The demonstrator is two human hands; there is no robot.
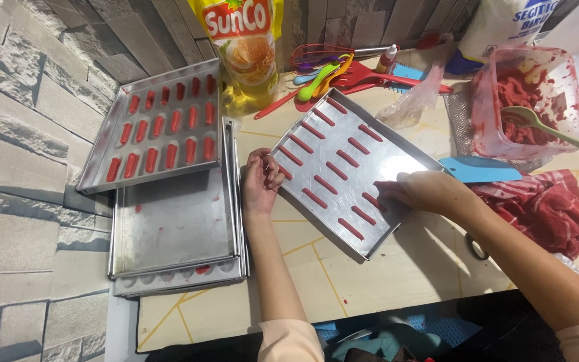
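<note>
I see my right hand (418, 191) pinched, fingertips together, on a red dough strip (374, 201) at the near right part of the metal tray (397, 164). My left hand (261, 179) is curled against the tray's left corner, steadying it; whether it grips the rim I cannot tell. The strips lie in rows, long axes parallel, running diagonally away across the tray. Left of the tray sits a stack of filled trays (169, 214); beyond the tray, a tub of red dough (527, 100).
</note>
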